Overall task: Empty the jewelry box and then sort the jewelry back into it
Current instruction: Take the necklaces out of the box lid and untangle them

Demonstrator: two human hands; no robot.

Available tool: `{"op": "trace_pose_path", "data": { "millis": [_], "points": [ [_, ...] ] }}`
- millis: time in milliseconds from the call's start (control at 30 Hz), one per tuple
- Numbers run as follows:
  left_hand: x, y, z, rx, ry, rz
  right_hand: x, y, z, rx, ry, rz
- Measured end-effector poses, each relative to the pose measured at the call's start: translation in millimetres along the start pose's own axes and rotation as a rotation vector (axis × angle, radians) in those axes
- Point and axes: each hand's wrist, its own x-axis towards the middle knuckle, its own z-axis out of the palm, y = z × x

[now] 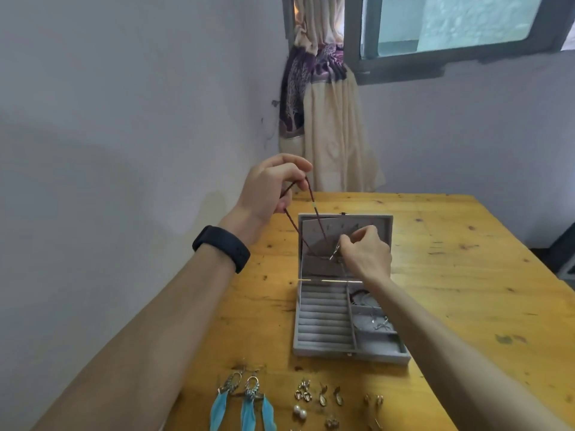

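The left hand (270, 188) is raised above the far-left corner of the jewelry box (351, 357), fingers curled round a dark red cord necklace (317, 213). Both strands run down from it to the inside of the open lid (385, 222). There the right hand (365, 255) pinches the small metal piece (335, 251) at the cord's lower end, right against the lid's lining. Whether the piece is going onto a hook or coming off one cannot be told.

The likeliest trouble is a snag. The cord looks taut between the hands, so if the left hand pulls higher while the metal piece is caught in the lid, the piece could bend or the light box could tip or slide. A slipped pinch would let the end swing and drop among the chains in the right-hand compartments (368, 304), where it could tangle. The right forearm also crosses low over those compartments and could catch them on the way back.

The left arm is stretched forward and up with the wrist bent, and it wears a black wristband (222, 247). The right wrist angles down toward the lid.

The ring rolls (323, 315) hold nothing visible. On the wooden table (466, 275) nearer the person lie blue feather earrings (245, 399), pearl studs (300, 412) and several small gold pairs.
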Motion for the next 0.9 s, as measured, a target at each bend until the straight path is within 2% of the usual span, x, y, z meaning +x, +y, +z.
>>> {"op": "trace_pose_path", "data": {
  "millis": [67,233,567,767,900],
  "points": [
    [0.5,-0.1,-1.0,-0.005,-0.008,0.0,0.2,-1.7,0.8,-0.032,-0.026,-0.032],
    [-1.0,-2.6,-1.6,0.002,-0.015,-0.008,6.7,-10.9,1.2,-0.051,-0.14,0.063],
    [-0.4,-7.4,-7.2,0.011,-0.007,-0.023,22.7,-15.9,-5.0,0.386,-0.134,0.152],
    [0.0,-10.4,-4.4,0.029,-0.014,-0.028,24.6,-17.1,-6.6,0.376,-0.143,0.237],
    [0.6,-11.8,-2.7,0.043,-0.018,-0.031,26.1,-22.2,-5.8,0.308,-0.075,0.218]
  ]
}}
